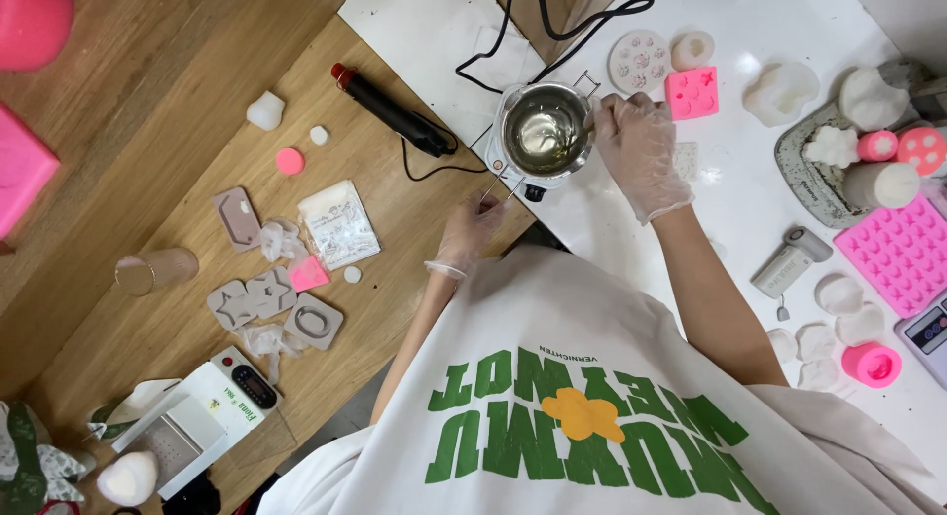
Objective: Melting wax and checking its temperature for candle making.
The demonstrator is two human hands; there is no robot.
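1. Central object: a small round shiny metal melting pot [546, 132] holding clear liquid, seated on a white electric hot plate [503, 158] near the top centre of the view, where the white worktop [750, 170] meets the brown wooden table [197, 170].
2. Right hand [639, 152], in a thin clear disposable glove, lies at 3 o'clock of the pot, fingers curled shut at the rim on what appears to be a thin stirring stick [582, 132]; the stick is too slender to tell with certainty.
3. Left hand [475, 227], likewise gloved, sits at 7 o'clock of the pot, fingers pinched closed on the thin wire handle [498, 184] that juts from the pot.
4. Handling, as judged: the pot is rigid and light, but its liquid load will slosh and is probably hot; the metal wall is smooth and slippery, so the wire handle is the sound place to take hold, with the pot kept level.
5. Edges: the hot plate stands close to the worktop's corner, at the step down to the wooden table. A black power cord [533, 32] loops at 12 o'clock; a black stick-shaped tool with a red tip [390, 109] lies at 9 o'clock.
6. Open room: pink silicone moulds [692, 91] and white wax pieces crowd 2 o'clock; the freest worktop lies at 4 o'clock, between the forearm and a grey tray [801, 180].
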